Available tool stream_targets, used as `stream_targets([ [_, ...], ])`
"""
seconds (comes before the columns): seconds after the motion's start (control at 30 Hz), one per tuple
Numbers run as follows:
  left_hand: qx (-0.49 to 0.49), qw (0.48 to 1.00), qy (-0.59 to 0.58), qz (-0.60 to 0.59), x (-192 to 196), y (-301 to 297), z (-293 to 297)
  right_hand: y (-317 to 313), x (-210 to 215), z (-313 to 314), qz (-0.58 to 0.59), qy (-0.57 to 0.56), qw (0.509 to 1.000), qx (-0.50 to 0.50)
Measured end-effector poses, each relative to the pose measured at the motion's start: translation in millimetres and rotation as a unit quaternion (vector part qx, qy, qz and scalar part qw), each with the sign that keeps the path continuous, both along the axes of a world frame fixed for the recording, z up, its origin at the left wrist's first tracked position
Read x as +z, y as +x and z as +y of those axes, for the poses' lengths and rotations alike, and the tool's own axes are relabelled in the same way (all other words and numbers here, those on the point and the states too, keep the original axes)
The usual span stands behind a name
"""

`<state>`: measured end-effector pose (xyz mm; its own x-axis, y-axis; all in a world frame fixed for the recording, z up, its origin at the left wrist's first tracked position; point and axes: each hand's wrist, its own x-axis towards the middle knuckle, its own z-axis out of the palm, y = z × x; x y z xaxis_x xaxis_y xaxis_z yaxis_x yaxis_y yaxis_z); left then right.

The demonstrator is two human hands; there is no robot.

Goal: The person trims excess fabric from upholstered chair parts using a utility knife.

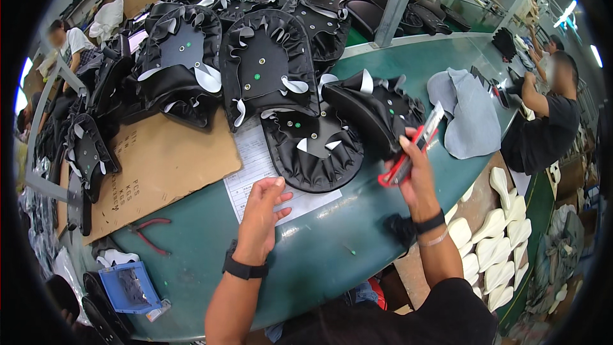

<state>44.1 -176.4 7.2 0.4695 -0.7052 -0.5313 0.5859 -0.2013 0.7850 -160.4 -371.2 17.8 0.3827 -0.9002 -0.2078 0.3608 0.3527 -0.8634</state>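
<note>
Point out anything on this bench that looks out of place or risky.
The right hand holds a red utility knife with its blade out, above the table. Red pliers lie near the table's front edge. The paper sheet under the left hand lies partly beneath a black seat cover.

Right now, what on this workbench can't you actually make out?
- Head view: print on the paper sheet is too small, partly under the left hand.
- Utility knife blade: unclear whether extended; right hand covers the middle.
- Blue tray contents: blurred near the rim.

red knife [408, 153], black covers [268, 67], green table [332, 243]
</note>
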Motion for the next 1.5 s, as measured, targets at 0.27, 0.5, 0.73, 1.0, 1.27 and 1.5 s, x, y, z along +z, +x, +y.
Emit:
stream_targets([
  [0.27, -0.070, 0.985, -0.148, 0.050, 15.2, -43.1, 39.6, -19.0, -9.4, 181.2, 0.095, 0.035, 0.973, 0.209],
  [0.5, 0.030, 0.996, -0.026, -0.076, 24.6, -47.5, 115.5, -20.6, 19.5, 185.6, 0.062, 0.119, 0.756, 0.641],
  [0.73, 0.081, 0.989, 0.105, -0.060, 22.1, -17.6, 249.2, -1.4, 20.4, 146.1, 0.325, -0.189, 0.850, 0.368],
  [1.0, -0.024, 0.789, 0.239, -0.566, 44.1, -23.3, 258.9, 52.8, 11.1, 167.9, 0.302, -0.309, 0.711, 0.555],
  [1.27, -0.119, 0.726, 0.155, -0.660, 12.6, -57.8, 213.4, 75.9, 27.8, 166.1, 0.260, -0.555, 0.587, 0.528],
  [1.5, -0.056, 0.736, 0.129, -0.663, 7.9, -55.8, 212.1, 132.3, 54.6, 176.2, 0.266, -0.634, 0.322, 0.651],
])
